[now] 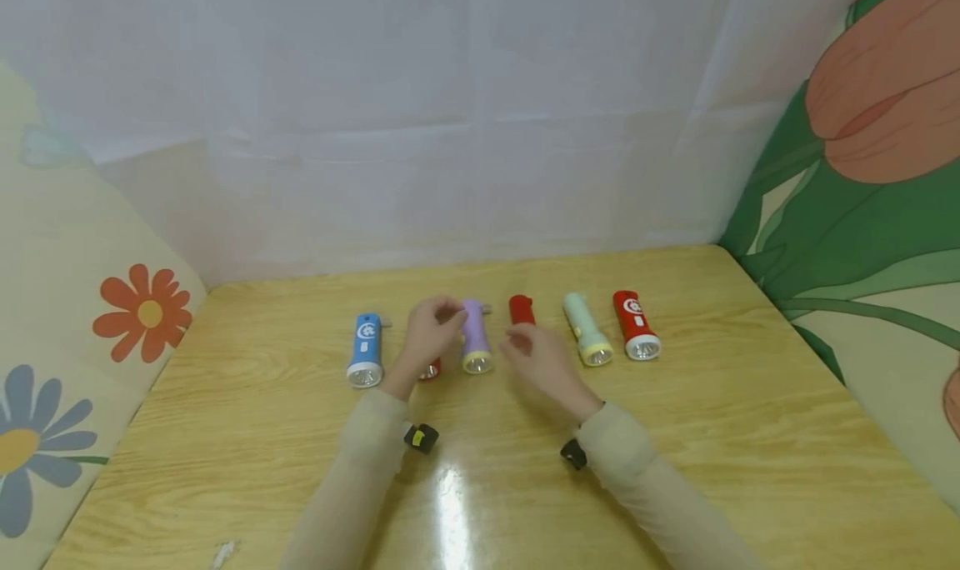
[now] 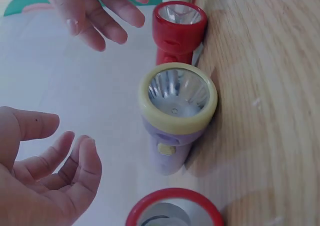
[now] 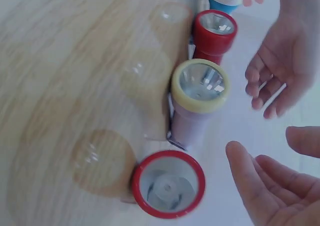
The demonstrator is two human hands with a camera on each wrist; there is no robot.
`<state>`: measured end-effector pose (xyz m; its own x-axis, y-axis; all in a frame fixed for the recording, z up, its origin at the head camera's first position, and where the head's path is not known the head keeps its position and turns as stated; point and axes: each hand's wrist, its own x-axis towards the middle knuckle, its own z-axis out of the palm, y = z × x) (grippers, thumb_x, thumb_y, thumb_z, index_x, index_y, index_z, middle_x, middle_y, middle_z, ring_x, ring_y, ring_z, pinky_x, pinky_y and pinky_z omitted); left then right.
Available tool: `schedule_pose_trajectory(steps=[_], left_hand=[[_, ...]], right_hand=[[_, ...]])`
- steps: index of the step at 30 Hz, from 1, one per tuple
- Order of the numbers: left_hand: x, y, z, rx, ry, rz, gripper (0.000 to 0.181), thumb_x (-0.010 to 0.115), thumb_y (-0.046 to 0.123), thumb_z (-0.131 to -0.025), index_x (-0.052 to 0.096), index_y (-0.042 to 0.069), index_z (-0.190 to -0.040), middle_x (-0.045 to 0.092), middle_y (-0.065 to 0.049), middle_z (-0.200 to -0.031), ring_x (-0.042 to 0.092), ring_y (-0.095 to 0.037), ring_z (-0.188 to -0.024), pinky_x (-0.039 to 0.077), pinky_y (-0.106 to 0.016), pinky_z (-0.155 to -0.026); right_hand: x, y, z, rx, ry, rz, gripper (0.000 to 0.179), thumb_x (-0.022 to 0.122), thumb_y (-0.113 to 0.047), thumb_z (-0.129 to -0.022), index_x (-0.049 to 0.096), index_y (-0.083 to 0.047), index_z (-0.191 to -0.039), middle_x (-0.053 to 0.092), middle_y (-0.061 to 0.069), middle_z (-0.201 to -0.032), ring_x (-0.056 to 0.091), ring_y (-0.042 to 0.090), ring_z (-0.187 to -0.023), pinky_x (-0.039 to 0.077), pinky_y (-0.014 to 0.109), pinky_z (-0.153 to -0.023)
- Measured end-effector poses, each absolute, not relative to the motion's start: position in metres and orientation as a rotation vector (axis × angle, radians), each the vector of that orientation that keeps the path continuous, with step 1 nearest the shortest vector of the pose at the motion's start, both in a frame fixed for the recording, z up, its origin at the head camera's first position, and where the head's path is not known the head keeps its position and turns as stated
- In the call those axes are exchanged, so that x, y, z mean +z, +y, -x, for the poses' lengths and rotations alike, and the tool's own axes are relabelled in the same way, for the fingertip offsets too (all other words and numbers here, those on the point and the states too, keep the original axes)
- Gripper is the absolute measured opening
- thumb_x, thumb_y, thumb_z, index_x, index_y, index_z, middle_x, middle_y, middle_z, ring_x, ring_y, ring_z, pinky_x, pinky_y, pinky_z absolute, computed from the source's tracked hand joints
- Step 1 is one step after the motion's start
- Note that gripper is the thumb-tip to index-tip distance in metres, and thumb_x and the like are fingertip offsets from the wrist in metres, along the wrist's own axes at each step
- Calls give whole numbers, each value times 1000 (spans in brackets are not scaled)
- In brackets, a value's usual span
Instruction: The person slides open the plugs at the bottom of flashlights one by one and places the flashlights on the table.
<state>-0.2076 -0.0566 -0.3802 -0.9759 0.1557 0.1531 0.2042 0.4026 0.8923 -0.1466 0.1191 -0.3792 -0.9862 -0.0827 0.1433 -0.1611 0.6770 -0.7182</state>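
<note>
I'm seeing fingers (image 2: 91, 158) curving loosely on both sides, gripping nothing. The left hand (image 1: 432, 335) is partly hiding one red flashlight (image 1: 431, 371), the right hand (image 1: 547, 364) another red flashlight (image 1: 522, 309). Between them, a purple flashlight (image 1: 475, 337) is lying on the worktop (image 1: 525, 512); a blue flashlight (image 1: 366, 349) is lying leftmost, a green flashlight (image 1: 587, 327) and third red flashlight (image 1: 637, 327) rightward.

Your head view is looking forward and down from above, taking in the row of flashlights (image 1: 476, 330) on the tabletop (image 1: 225, 437). Your wrist views are watching from much nearer: the left is facing the head view's three o'clock along the row, the right nine o'clock, both sharing the purple flashlight (image 2: 173, 120).
</note>
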Motion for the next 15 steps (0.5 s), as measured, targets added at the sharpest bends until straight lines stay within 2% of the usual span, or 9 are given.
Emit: schedule_pose_trajectory(steps=[5, 10, 15], left_hand=[[-375, -63, 196, -1681, -2562, 401, 14, 61, 7, -85, 62, -4, -94, 64, -15, -92, 59, -26, -87, 49, -36, -82], [-370, -68, 183, -1668, -2511, 480, 11, 61, 5, -85, 63, -3, -91, 64, -13, -86, 59, -24, -78, 50, -32, -72], [-367, -74, 171, -1698, -2484, 521, 9, 61, 5, -85, 63, -2, -91, 63, -10, -84, 57, -20, -72, 49, -27, -66]], right_hand=[[-371, 130, 138, 1191, -2726, -276, 31, 60, -18, -87, 61, 3, -110, 63, 16, -105, 58, 26, -94, 47, 40, -82], [-368, 140, 130, 1221, -2684, -301, 28, 62, -16, -86, 63, 4, -106, 65, 15, -100, 61, 23, -81, 51, 35, -70], [-367, 150, 123, 1253, -2667, -332, 25, 62, -11, -85, 62, 5, -105, 65, 16, -99, 62, 25, -79, 52, 34, -68]])
